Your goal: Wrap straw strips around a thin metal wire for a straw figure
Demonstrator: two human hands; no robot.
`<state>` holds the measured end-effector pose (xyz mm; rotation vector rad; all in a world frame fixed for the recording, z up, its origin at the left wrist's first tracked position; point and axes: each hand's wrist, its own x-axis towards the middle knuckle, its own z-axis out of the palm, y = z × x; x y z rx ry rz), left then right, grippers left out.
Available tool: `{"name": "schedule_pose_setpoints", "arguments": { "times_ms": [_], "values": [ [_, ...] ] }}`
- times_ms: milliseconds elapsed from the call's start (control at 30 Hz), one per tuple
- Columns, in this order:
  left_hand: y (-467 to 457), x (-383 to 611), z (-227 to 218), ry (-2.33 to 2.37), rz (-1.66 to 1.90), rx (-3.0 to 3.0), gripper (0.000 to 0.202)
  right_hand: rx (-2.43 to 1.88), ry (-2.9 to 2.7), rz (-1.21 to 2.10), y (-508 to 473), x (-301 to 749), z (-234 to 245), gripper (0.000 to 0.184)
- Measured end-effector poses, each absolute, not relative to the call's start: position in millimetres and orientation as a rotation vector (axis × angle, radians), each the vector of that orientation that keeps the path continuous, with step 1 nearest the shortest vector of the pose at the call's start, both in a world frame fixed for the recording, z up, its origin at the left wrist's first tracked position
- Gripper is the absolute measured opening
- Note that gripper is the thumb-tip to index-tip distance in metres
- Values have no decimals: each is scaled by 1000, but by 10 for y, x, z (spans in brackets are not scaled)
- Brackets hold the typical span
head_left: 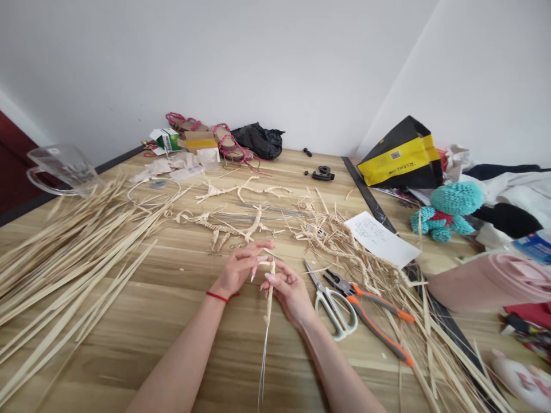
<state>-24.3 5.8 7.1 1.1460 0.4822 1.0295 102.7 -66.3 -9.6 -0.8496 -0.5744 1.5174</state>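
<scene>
Both my hands meet at the middle of a wooden table (142, 310). My right hand (290, 289) pinches a thin wire wrapped in pale straw (269, 298); the wire's bare end runs down toward me. At the top of that wrapped piece, my left hand (239, 269), with a red string on its wrist, has its fingers closed on the straw end.
A big bundle of long straw strips (64, 258) lies to the left, loose straw (387, 281) to the right. Scissors (333, 301) and orange-handled pliers (370, 315) lie right of my hands. Finished straw branches (241, 226), a paper note (381, 238), a glass jug (62, 166), a yellow bag (400, 155).
</scene>
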Motion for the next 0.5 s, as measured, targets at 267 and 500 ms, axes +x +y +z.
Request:
{"name": "schedule_pose_setpoints", "arguments": {
  "times_ms": [267, 500],
  "values": [
    [116, -242, 89, 413, 1022, 849, 31, -855, -578, 1528, -662, 1021, -72, 49],
    [115, -198, 87, 404, 1069, 753, 10, -871, -593, 1523, -665, 1006, -99, 50]
  ]
}}
